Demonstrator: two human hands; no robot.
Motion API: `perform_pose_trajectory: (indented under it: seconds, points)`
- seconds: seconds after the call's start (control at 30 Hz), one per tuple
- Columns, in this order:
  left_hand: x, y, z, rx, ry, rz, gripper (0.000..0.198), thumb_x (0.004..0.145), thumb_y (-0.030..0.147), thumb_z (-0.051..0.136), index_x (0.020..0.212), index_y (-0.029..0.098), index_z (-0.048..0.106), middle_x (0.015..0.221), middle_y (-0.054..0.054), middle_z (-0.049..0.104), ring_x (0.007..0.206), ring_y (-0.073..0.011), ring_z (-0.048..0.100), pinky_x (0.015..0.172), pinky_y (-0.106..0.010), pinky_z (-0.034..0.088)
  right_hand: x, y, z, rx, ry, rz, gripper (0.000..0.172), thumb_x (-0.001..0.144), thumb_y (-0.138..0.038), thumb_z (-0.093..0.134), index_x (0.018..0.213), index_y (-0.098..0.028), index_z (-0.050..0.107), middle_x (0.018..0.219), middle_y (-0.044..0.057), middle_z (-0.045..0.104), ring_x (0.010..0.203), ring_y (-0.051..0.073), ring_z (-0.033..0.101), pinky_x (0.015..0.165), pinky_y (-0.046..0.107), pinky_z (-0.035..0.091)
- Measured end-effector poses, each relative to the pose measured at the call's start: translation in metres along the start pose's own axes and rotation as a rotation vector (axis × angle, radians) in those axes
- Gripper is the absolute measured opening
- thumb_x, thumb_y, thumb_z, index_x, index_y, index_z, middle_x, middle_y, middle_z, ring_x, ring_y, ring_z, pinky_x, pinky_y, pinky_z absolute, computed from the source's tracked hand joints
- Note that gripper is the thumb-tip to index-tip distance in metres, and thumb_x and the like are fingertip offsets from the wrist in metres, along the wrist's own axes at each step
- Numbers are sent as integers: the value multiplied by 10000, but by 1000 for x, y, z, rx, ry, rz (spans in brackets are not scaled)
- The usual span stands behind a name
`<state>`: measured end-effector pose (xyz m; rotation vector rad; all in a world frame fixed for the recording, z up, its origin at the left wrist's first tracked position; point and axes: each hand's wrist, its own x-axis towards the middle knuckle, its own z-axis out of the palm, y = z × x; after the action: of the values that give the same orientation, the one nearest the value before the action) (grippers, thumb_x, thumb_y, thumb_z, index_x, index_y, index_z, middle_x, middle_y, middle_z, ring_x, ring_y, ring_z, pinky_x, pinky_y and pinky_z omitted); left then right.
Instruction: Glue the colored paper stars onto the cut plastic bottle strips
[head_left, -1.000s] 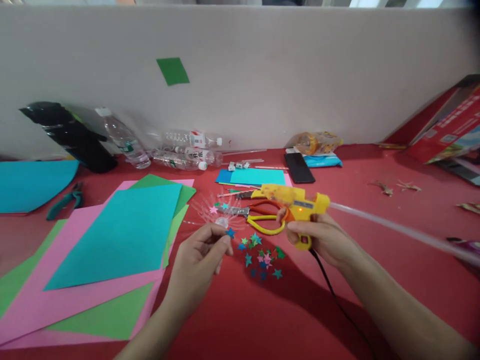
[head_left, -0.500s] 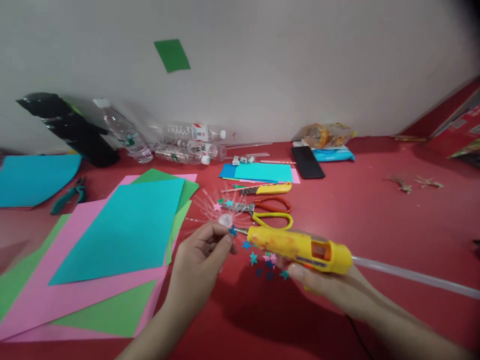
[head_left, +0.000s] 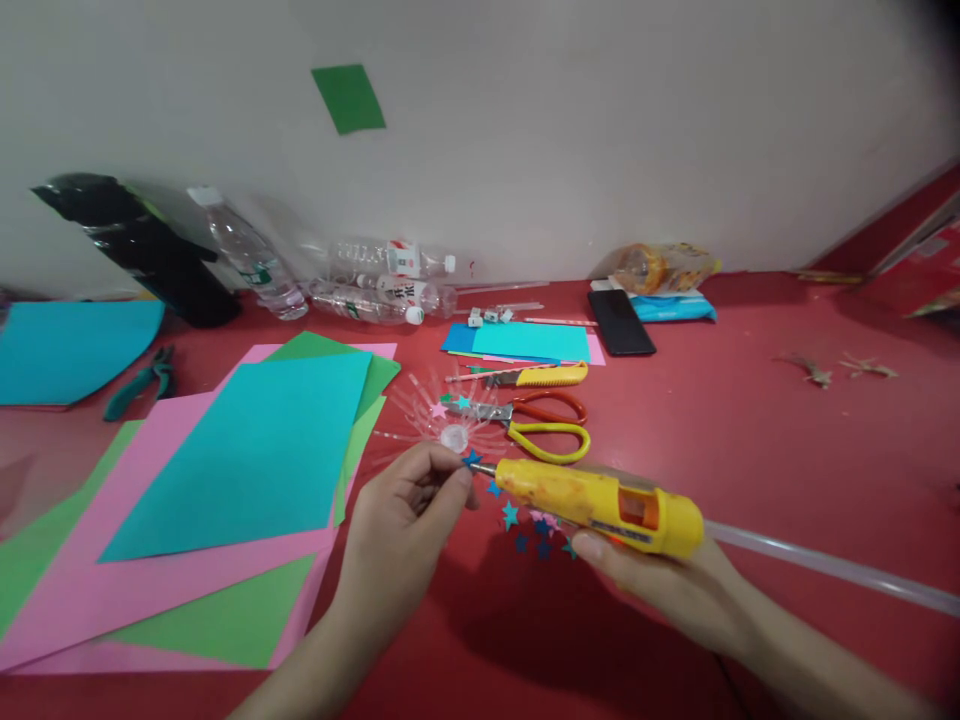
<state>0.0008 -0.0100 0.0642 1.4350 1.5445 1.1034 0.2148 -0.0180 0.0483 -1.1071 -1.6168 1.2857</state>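
My left hand (head_left: 409, 510) pinches a small blue paper star (head_left: 472, 458) between thumb and forefinger. In my right hand (head_left: 645, 575) is a yellow hot glue gun (head_left: 577, 492), its metal nozzle at the star, seemingly touching it. A clear glue stick (head_left: 825, 566) sticks out of the gun's back end. Just beyond my left fingers lies a clear plastic piece cut into fringed strips (head_left: 454, 438), with a pink star (head_left: 439, 411) and a light-blue star (head_left: 463, 403) on its strips. Several loose paper stars (head_left: 511, 515) lie on the table below the nozzle.
Scissors (head_left: 551, 440) and a yellow utility knife (head_left: 551, 375) lie beyond the gun. Coloured paper sheets (head_left: 247, 455) spread at left, with pliers (head_left: 142, 385) beside them. Plastic bottles (head_left: 375, 300), a phone (head_left: 621, 322) and a blue packet (head_left: 675, 307) line the red table's back.
The view has shifted slightly. Both hands stay almost in place, with the glue gun's nozzle still at the blue star in my left fingers.
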Motion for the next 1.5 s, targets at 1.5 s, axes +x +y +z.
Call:
perform_pose_trajectory:
  seconds: [1.5]
  points:
    - [-4, -7, 1, 223, 59, 169, 167, 833, 258, 520, 706, 192, 605, 642, -5, 652, 587, -128, 610, 497, -218, 427, -1, -3, -4, -24, -39, 109, 270, 832, -447, 646, 973, -221, 691, 884, 39, 727, 766, 197, 685, 660, 288, 590]
